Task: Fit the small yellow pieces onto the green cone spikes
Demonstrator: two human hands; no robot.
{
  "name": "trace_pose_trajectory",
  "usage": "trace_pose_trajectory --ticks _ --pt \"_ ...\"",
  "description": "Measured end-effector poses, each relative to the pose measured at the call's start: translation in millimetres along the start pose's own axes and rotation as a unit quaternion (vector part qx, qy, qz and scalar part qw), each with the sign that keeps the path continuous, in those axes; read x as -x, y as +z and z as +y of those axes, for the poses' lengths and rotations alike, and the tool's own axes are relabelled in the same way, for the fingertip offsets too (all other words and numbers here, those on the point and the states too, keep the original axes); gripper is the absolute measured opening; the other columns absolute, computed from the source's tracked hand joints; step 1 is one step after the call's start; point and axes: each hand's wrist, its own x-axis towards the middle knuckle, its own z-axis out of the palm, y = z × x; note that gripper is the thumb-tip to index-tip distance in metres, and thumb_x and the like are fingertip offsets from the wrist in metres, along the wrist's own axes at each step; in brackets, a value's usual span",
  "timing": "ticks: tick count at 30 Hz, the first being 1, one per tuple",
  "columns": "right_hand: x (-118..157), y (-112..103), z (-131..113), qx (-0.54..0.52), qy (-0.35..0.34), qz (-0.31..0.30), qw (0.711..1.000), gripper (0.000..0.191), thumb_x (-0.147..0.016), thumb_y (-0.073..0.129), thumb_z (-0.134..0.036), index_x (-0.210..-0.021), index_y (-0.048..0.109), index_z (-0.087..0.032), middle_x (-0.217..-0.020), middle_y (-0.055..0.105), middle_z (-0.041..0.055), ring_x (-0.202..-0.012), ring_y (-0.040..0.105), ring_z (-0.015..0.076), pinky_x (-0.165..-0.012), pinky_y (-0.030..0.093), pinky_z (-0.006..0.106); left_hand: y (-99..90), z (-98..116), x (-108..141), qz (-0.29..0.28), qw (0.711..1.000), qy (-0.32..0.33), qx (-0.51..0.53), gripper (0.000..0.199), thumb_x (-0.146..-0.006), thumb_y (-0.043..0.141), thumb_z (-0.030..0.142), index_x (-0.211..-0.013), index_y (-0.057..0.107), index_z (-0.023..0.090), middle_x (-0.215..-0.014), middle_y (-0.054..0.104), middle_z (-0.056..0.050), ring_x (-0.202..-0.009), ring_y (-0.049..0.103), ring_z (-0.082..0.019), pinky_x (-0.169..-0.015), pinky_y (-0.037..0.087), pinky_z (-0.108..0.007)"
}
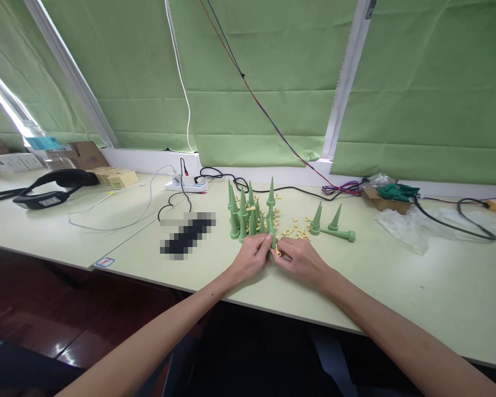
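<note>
My left hand (pixel 252 255) is closed around a green plastic spike (pixel 271 230), its pointed end upward. Against the side of that spike, my right hand (pixel 303 260) pinches a small yellow valve piece (pixel 278 253); whether the piece sits in the spike is hidden by my fingers. Just beyond my left hand, several green spikes (pixel 234 223) stand upright in a cluster, some with yellow pieces on their sides. Loose yellow pieces (pixel 302 234) lie in a small pile beyond my right hand. To the right, two spikes (pixel 316 220) stand and another spike (pixel 341 235) lies on its side.
A power strip (pixel 187 186) and black cables are at the back of the table (pixel 215 275). A black headset (pixel 53 190) and small boxes (pixel 118 177) are on the left. Clear plastic bags (pixel 403 229) and a cardboard box (pixel 386 200) with green cloth are on the right.
</note>
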Motion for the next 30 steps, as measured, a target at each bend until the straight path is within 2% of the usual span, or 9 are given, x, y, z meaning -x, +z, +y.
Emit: trace_pose_trajectory --ticks 13,20,30 --pt "-0.9 0.2 -2.2 0.035 -0.001 -0.009 0.999 0.028 -0.092 0.046 -0.021 -0.064 0.045 -0.018 -0.059 0.046 -0.0021 -0.053 0.033 0.0099 -0.051 0.021 0.027 1.3 2.8 -0.1 0.003 1.000 0.007 -0.003 0.049 -0.100 0.034 0.044 -0.060 0.045 0.017 -0.050 0.048 0.002 -0.049 0.044 -0.010 -0.052 0.036 -0.024" --pt "-1.1 -3.4 -4.0 -0.020 0.020 0.014 1.000 0.026 -0.088 0.052 -0.023 -0.065 0.043 -0.019 -0.060 0.046 -0.0033 -0.054 0.035 0.0094 -0.053 0.025 0.025 3.3 3.4 1.2 0.006 1.000 -0.011 0.014 0.047 -0.100 0.033 0.043 -0.065 0.048 0.016 -0.049 0.047 0.003 -0.049 0.045 -0.010 -0.052 0.035 -0.023" --pt "-1.7 -7.3 -2.6 -0.095 0.046 -0.003 0.994 0.025 -0.081 0.057 -0.021 -0.067 0.037 -0.020 -0.060 0.039 -0.0057 -0.054 0.032 0.0087 -0.053 0.025 0.023 3.4 2.6 0.8 0.014 1.000 -0.005 -0.009 0.037 -0.101 0.034 0.040 -0.073 0.047 0.018 -0.050 0.042 0.005 -0.048 0.044 -0.010 -0.051 0.033 -0.023"
